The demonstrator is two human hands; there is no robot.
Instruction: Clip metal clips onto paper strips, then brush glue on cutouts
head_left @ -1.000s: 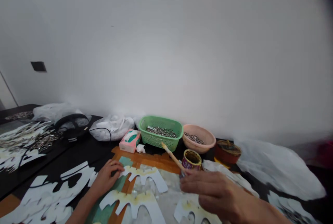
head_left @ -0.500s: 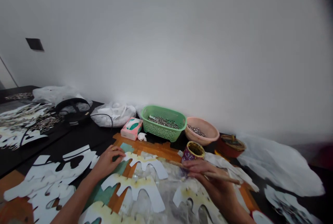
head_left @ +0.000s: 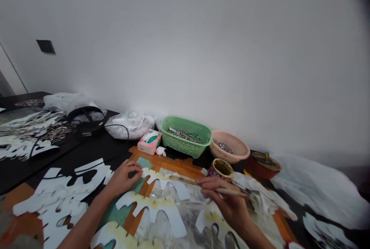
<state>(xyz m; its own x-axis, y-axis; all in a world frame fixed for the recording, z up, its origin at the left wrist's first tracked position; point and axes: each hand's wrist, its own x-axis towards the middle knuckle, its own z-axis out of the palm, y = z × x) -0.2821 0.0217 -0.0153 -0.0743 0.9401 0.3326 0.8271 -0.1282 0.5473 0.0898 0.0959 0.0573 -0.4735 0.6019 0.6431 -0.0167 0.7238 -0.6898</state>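
My right hand (head_left: 228, 199) grips a thin wooden-handled brush (head_left: 185, 180), its tip over a white scalloped paper cut-out (head_left: 176, 187) with a yellowish stained band along its upper edge. At that cut-out's left end, my left hand (head_left: 125, 176) has its fingers curled and thumb tip close to the edge, pinching it. Closer to me lies a similar yellow-stained cut-out (head_left: 156, 204). Another cut-out (head_left: 209, 218) is below my right hand, partly hidden. Behind that hand stands an open purple tin (head_left: 220, 169) with yellowish residue on its rim.
A green basket (head_left: 185, 150) and a pink bowl (head_left: 231, 145) hold small metal pieces near the wall. A tissue box (head_left: 149, 141) stands left of the basket. White cut-outs (head_left: 66, 191) pile at left; a plastic sheet (head_left: 323, 191) lies at right.
My right hand has moved the brush left, bringing its tip onto the far cut-out. My left hand stays at that cut-out's left end. The view has shifted slightly.
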